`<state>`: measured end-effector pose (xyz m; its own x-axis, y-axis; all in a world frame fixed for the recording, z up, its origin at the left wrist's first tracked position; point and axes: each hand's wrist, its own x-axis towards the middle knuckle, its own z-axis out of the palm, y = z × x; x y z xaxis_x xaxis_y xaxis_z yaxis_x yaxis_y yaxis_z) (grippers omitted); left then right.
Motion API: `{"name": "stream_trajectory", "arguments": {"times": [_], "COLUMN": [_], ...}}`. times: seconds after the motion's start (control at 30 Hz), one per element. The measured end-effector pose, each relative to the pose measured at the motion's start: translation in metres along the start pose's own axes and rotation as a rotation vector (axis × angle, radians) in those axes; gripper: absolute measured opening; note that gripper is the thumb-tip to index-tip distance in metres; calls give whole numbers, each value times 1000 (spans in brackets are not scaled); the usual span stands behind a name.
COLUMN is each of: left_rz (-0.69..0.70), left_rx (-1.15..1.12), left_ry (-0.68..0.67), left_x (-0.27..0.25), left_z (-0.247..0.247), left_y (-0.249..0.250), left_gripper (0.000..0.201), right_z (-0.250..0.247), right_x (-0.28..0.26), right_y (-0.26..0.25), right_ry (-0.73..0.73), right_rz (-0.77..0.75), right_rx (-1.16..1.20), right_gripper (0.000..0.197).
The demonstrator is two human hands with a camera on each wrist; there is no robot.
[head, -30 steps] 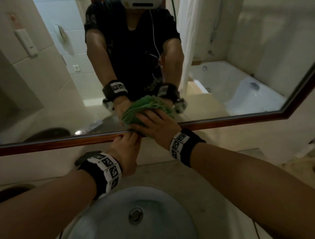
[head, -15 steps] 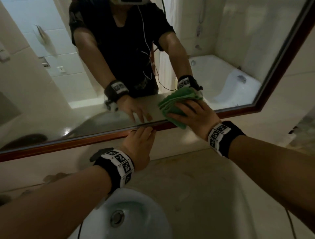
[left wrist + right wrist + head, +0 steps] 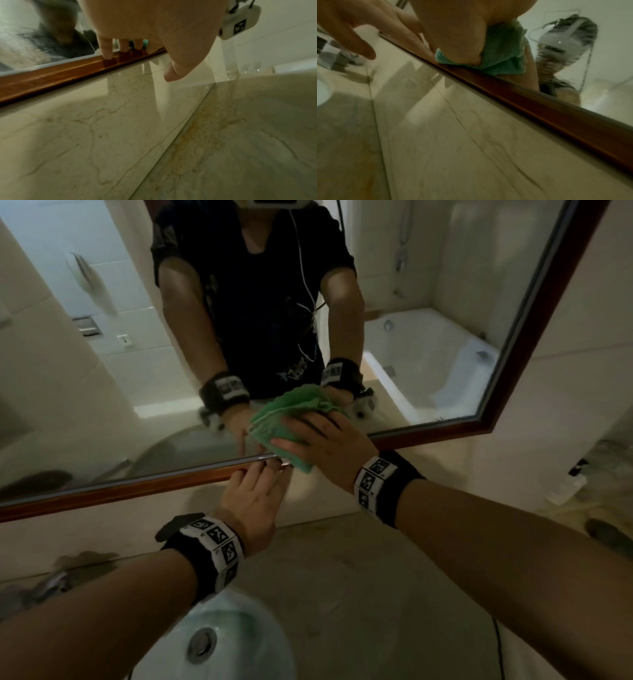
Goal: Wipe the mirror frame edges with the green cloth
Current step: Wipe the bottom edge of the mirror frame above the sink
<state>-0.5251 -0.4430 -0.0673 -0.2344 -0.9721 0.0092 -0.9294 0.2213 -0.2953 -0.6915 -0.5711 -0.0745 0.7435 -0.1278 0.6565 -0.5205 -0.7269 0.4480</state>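
Observation:
The mirror's brown wooden frame runs along the bottom and up the right side. My right hand grips a bunched green cloth and presses it on the bottom edge, half over the glass. In the right wrist view the cloth sits under my palm on the frame. My left hand lies just left of it, straight fingertips resting on the frame, holding nothing. A bit of cloth shows behind those fingers.
A white sink basin with a metal drain lies below my left arm. A beige marble counter and wall tile sit under the mirror. A tap is at the left, small toiletries at the right.
My right hand slid the cloth right along the bottom frame, then back left until it is beside my left fingertips. My left hand has stayed on the frame.

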Motion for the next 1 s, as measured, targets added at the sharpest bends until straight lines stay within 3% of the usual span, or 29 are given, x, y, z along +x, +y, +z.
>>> {"name": "stream_trajectory", "arguments": {"times": [0.2, 0.37, 0.5, 0.63, 0.83, 1.0], "left_rz": [20, -57, -81, -96, -102, -133], "left_rx": [-36, -26, -44, -84, -94, -194], "left_ry": [1, -42, -81, -66, 20, 25], "left_x": [25, 36, 33, 38, 53, 62], "left_z": [-22, -35, -36, -42, -52, -48], "left_y": [40, 47, 42, 43, 54, 59], "left_gripper": [76, 87, 79, 65, 33, 36], "right_z": [-21, -20, -15, -21, -31, -16], "right_x": [-56, -34, -6, -31, -57, -28], "right_y": [63, 50, 31, 53, 75, 46], "right_ry": [12, 15, 76, 8, 31, 43], "right_rz": [54, 80, 110, 58, 86, 121], "right_rx": [-79, -118, -113, -107, -236, -123], "right_gripper": [47, 51, 49, 51, 51, 49]}}
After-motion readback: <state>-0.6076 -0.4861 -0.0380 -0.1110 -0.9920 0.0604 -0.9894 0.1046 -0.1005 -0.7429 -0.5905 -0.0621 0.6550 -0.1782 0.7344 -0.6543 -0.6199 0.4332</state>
